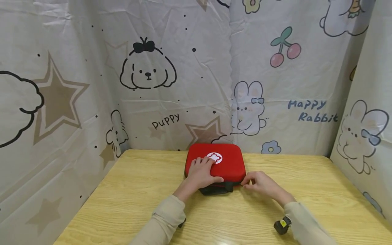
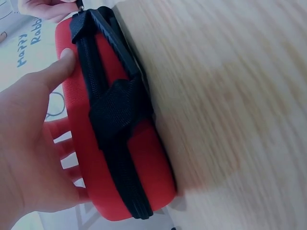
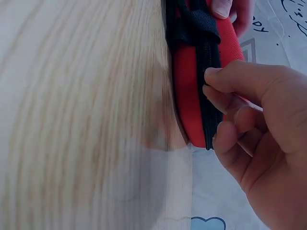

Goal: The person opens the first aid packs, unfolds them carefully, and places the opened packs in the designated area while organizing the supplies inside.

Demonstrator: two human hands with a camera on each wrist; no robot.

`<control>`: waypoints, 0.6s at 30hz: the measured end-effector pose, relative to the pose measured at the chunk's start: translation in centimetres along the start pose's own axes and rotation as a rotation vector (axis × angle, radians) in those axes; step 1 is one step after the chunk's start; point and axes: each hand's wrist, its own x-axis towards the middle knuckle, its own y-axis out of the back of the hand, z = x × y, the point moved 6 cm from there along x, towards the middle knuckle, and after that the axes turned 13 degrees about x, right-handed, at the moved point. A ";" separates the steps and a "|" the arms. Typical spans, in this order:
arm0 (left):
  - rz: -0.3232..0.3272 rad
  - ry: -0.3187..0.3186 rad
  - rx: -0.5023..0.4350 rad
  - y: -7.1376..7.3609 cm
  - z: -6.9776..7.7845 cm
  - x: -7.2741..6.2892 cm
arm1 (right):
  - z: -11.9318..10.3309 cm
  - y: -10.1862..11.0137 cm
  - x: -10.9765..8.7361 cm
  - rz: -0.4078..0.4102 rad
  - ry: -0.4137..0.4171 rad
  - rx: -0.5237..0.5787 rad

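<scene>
A red zippered first-aid case (image 1: 228, 163) with a white emblem lies on the table, its black carry handle (image 1: 214, 190) toward me. Spread over the lid's left part, my left hand (image 1: 200, 173) rests with its fingers on top and the thumb near the front edge. At the front right corner my right hand (image 1: 261, 183) pinches the zipper pull (image 2: 80, 5) between thumb and forefinger; the fingertips mostly hide it in the right wrist view. The black zipper (image 3: 209, 110) runs along the case's side and looks closed where it shows.
The case stands near the back edge of the wooden table (image 1: 137, 190). A printed cloth (image 1: 199, 68) hangs behind the table and at both sides. A small black device (image 1: 282, 225) is strapped at the right wrist.
</scene>
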 end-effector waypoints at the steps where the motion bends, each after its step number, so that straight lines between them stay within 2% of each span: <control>1: -0.004 0.002 0.007 0.1 0.0 0.0 | -0.1 0.0 0.0 -0.001 0.002 0.002; 7: -0.017 0.007 0.048 0.3 0.3 -0.1 | -0.5 -0.3 0.3 -0.010 0.011 0.015; 18: -0.007 0.050 0.083 0.5 0.7 -0.3 | -1.0 -0.9 0.6 -0.011 -0.023 0.026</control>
